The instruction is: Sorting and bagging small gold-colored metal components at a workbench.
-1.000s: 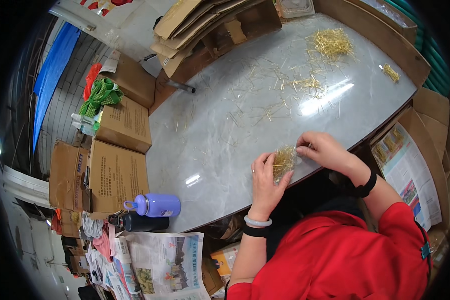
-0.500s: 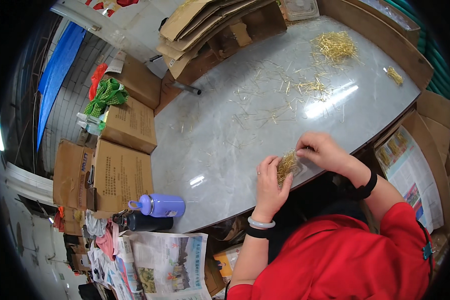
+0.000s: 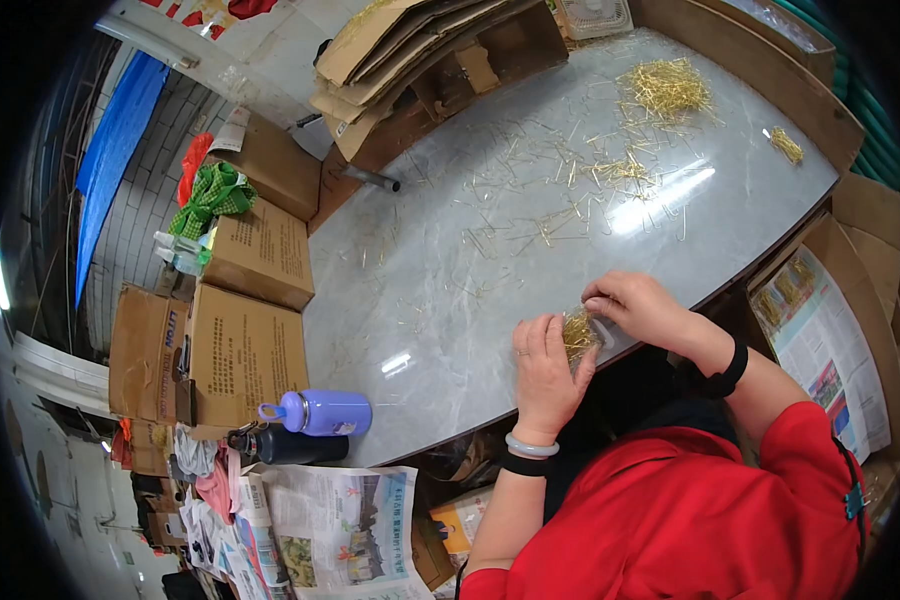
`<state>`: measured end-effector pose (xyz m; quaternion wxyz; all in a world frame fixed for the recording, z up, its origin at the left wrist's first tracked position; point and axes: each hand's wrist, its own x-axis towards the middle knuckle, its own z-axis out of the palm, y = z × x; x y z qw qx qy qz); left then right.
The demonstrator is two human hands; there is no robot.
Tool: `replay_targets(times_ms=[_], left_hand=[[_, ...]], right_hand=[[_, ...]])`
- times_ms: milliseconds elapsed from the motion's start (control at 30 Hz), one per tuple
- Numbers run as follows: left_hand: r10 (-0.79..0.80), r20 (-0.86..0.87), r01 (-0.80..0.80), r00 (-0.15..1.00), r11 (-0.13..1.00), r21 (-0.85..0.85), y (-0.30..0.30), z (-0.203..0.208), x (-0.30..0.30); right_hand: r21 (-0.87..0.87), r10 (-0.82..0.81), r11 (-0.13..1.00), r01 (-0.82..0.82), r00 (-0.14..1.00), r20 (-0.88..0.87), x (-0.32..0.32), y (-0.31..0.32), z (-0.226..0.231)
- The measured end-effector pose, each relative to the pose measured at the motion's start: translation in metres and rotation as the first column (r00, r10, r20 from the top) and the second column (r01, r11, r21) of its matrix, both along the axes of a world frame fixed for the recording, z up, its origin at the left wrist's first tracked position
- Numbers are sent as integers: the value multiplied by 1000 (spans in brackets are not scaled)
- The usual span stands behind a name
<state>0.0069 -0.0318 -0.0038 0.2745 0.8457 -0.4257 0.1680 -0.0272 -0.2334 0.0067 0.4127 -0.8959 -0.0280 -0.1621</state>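
Note:
At the table's near edge, a bunch of thin gold wire hooks point(image 3: 576, 336) stands between my hands, with clear plastic point(image 3: 602, 333) showing around its right side. My left hand point(image 3: 548, 372) is closed around the bunch from the left, thumb at the near side. My right hand point(image 3: 638, 303) pinches at the top right of the bunch; whatever lies between its fingertips is too small to make out. Loose gold hooks point(image 3: 625, 172) are strewn beyond my hands, and a thick heap of them point(image 3: 667, 90) lies at the far right. A small gold bundle point(image 3: 785, 146) rests by the right edge.
A purple bottle point(image 3: 332, 412) and a black bottle point(image 3: 295, 443) lie at the table's left corner. Cardboard boxes point(image 3: 245, 350) line the left side. Flattened cardboard point(image 3: 400, 60) is stacked at the back. To my right, an open carton point(image 3: 830, 340) holds newspaper and several gold bundles.
My right hand has shifted slightly left, its fingertips closer to the top of the bunch. My left hand keeps its hold, turned a little. The view has moved slightly.

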Motion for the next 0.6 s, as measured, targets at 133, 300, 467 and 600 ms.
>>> replay_targets(times_ms=[133, 300, 467, 600], left_hand=[[11, -4, -11, 1000, 1000, 21, 1, -3, -1], [2, -75, -1, 997, 1000, 14, 0, -3, -2], [-8, -54, 7, 998, 1000, -15, 2, -1, -1], [-9, -66, 6, 998, 999, -45, 0, -2, 0]], right_hand=[[291, 75, 957, -6, 971, -228, 0, -5, 9], [215, 83, 977, -15, 946, -314, 3, -8, 15], [416, 169, 909, 32, 884, -437, 10, -17, 19], [221, 129, 973, -58, 938, -322, 2, -6, 20]])
